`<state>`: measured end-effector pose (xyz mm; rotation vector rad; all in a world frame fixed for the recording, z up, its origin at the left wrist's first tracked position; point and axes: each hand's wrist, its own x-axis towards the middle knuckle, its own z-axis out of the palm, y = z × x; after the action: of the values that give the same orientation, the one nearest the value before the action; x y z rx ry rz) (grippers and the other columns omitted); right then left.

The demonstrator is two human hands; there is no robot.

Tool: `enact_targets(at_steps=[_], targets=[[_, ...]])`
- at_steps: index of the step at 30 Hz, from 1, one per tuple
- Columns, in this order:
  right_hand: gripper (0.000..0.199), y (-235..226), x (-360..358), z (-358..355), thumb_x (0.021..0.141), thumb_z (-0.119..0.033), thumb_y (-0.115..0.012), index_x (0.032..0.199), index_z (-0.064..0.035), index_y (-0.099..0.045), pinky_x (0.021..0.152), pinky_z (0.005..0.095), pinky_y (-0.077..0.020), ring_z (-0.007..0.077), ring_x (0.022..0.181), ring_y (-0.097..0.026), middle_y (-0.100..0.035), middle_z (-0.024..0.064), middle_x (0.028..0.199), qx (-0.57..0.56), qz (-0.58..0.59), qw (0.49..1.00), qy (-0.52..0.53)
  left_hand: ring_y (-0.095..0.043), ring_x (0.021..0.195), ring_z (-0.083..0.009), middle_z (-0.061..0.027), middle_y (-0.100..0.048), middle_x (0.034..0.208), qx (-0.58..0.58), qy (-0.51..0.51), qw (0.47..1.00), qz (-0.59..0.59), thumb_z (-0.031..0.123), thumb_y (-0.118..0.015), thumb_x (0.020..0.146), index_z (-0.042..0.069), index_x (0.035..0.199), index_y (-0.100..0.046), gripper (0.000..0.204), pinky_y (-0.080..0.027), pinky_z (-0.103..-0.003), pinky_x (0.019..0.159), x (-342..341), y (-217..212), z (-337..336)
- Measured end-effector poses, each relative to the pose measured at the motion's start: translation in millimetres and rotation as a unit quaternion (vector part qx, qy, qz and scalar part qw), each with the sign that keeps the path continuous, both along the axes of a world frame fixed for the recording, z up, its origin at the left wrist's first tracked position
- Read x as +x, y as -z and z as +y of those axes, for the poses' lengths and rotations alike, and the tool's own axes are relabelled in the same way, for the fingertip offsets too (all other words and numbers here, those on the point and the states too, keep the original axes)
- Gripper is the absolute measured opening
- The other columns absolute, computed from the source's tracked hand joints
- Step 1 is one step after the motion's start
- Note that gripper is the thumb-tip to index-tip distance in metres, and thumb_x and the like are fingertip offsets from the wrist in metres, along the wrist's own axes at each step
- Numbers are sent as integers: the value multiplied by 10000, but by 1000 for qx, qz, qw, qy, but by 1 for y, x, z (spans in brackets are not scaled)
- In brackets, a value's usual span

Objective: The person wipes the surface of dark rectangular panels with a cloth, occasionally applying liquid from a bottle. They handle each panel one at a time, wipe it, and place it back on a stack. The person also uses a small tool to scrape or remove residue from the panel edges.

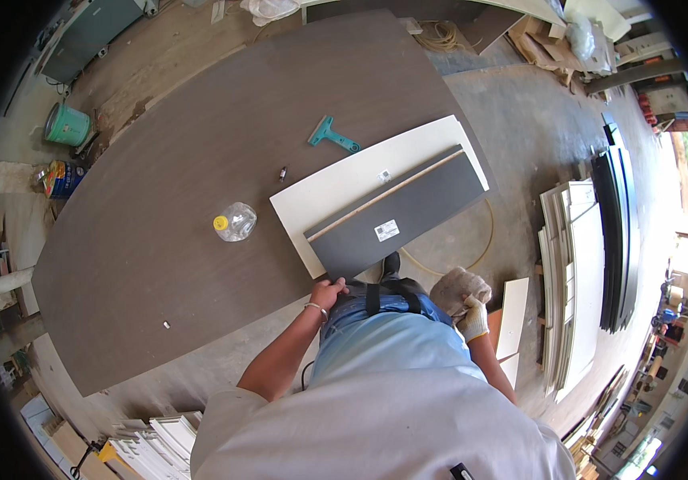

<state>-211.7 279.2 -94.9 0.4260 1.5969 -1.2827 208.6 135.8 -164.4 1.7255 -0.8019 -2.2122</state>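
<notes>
My bare left hand (328,294), with a band at its wrist, is closed on the near corner of a dark grey board (420,210). That board has a white label on its face and a pale raw edge. It lies tilted across a white panel (304,204) on the large brown table (176,160). Out to the right, off the table, my right hand (474,318) wears a pale work glove. Its fingers are closed on a bunched greyish-beige cloth (460,290). Beyond the panels lies a teal scraper (332,135).
A clear bottle with a yellow cap (236,223) and a small dark cylindrical item (283,173) are on the table. White panels (572,280) and dark strips (620,240) are stacked to the right. A hose (488,240) loops over the floor. A green bucket (68,125) stands far left.
</notes>
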Motion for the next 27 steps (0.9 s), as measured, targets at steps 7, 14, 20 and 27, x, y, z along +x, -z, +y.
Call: enact_targets(at_steps=[7,14,20,27], targets=[[403,-12,-2,13,883,-48,-607,1284,-28,-585,1026,571,-590,417,1175,-674,-652,167,1209,64,-22,997,-29,-723,992,-182,-109,-800,1058,-76,11,997,22,346,-713,1049,-23,1070,-777,375,-547,-335,945,-6,-14,17],[651,-13,-5,40,864,-42,-620,1493,-75,-457,1087,598,-561,438,1252,-639,-608,171,1288,45,31,998,3,-736,829,-141,-94,-796,975,-83,-162,983,14,390,-646,1092,29,1051,-758,380,-582,-300,789,-19,-15,22],[487,-14,-2,47,807,-28,-612,1290,-88,-595,740,386,-628,253,858,-699,-635,78,1077,69,-17,997,-20,-700,656,-146,-107,-785,914,-37,-329,943,-27,384,-656,1087,41,980,-700,362,-581,-285,606,-27,-19,19],[455,-13,-38,46,809,-32,-613,1255,-114,-573,829,460,-623,304,949,-687,-621,87,1089,40,12,998,-48,-673,606,-214,-76,-728,834,123,-380,914,-67,512,-617,1084,61,1024,-666,457,-562,-397,592,-32,5,23]])
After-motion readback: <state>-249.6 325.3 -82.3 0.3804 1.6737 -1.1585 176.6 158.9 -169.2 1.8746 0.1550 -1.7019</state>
